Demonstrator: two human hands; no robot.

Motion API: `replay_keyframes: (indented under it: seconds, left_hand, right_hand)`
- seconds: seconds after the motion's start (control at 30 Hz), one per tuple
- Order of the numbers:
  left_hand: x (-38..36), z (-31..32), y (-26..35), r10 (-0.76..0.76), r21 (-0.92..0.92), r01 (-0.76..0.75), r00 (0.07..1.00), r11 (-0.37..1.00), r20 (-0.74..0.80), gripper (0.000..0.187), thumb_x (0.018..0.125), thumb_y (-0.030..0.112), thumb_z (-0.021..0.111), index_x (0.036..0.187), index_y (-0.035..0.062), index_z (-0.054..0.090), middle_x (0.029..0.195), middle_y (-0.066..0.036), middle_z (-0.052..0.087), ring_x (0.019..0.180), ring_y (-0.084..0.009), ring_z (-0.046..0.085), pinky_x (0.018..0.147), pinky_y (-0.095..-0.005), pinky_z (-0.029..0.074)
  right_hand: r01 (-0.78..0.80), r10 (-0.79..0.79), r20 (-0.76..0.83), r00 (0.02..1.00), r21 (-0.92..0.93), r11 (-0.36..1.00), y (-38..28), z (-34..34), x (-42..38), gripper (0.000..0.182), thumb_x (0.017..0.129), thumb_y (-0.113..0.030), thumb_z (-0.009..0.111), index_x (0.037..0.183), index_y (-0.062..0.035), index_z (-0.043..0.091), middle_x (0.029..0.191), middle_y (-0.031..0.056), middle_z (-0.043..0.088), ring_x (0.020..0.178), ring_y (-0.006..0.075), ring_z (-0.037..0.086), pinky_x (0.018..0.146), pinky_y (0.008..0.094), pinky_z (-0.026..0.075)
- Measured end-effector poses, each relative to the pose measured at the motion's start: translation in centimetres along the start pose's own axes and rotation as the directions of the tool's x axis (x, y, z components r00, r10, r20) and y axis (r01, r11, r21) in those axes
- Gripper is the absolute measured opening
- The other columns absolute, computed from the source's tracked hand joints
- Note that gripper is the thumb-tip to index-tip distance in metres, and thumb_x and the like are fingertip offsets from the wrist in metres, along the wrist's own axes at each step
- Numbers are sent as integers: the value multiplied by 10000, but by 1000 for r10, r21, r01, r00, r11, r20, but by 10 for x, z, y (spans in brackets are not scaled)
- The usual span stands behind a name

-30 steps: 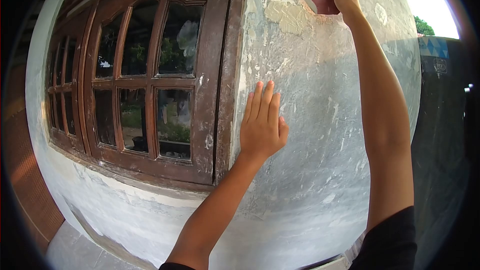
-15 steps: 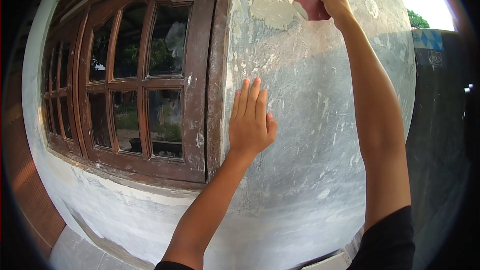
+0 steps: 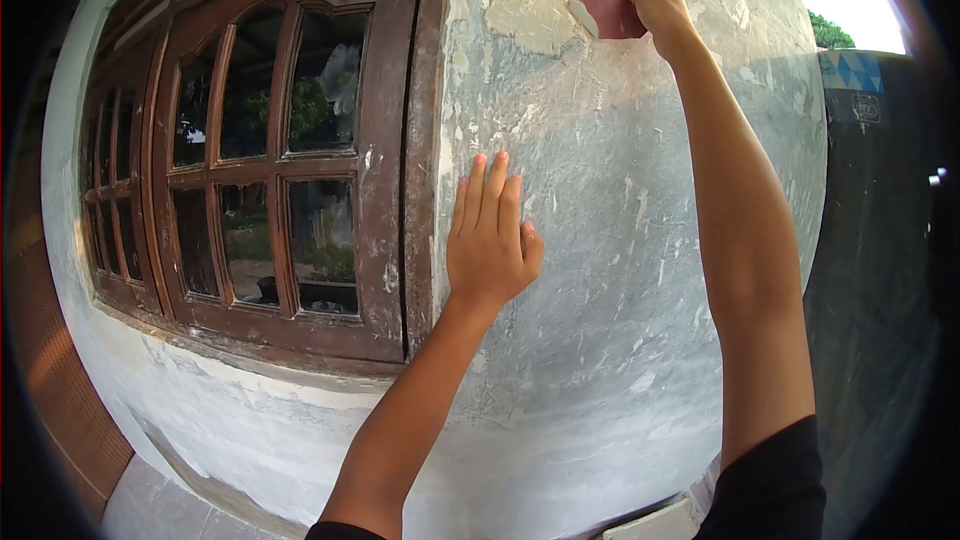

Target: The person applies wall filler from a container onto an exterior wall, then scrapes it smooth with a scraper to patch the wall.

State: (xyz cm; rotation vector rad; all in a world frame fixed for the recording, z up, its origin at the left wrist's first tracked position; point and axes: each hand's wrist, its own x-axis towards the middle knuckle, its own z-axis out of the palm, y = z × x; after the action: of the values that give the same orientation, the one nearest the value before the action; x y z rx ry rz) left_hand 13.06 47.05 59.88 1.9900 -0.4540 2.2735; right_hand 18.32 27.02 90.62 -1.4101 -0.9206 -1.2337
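The fingers of my right hand (image 3: pixel 660 10) pinch a flat piece of red sandpaper (image 3: pixel 608 5) with a pale edge, high against the grey wall (image 3: pixel 600 240). Its left side meets a cream patch (image 3: pixel 535 22) of exposed or flaking coating. Lower down and to the left, my left hand (image 3: pixel 492 240) lies open with its palm towards the wall, fingers pointing up. Nothing is in it. The sandpaper's rear face and the palm of my left hand are hidden.
A brown wooden window (image 3: pixel 270 170) with glass panes sits left of my left hand, its worn frame (image 3: pixel 422 140) running close by. A dark sheet (image 3: pixel 870 240) hangs beyond the wall's right edge. Pale blocks (image 3: pixel 660 522) lie at the wall's foot.
The whole view has shifted slightly, so the wall, window and both hands appear a little further left. Against the wall, the hands and sandpaper hold nearly the same places.
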Motion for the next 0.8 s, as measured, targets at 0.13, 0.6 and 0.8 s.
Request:
replay_keyframes:
  seconds: [0.13,0.6,0.8]
  left_hand:
    - [0,-1,-1,-1,4,1,1000,1000,6,523,801,133,553,1302,-8,494,1486,-210,438,1433,-410,350,1167,-547,298]
    - [0,1,0,-1,-2,1,1000,1000,-6,532,784,123,574,1295,-2,498,1485,-200,441,1430,-404,356,1167,-544,300]
    - [0,1,0,3,4,-3,1000,1000,-10,534,779,121,577,1292,-3,499,1486,-198,442,1426,-408,359,1166,-544,301]
  right_hand:
    - [-164,164,-189,968,16,986,7,-4,10,378,829,-107,614,1177,21,684,1043,162,702,935,231,666,810,342,525]
    - [405,-459,-144,877,-292,866,-11,-35,-112,143,914,-105,615,1005,1,586,952,148,659,804,269,635,756,364,510]
    - [697,-706,201,679,-481,532,4,-30,-127,108,866,3,615,949,-19,550,872,118,568,810,312,584,722,383,513]
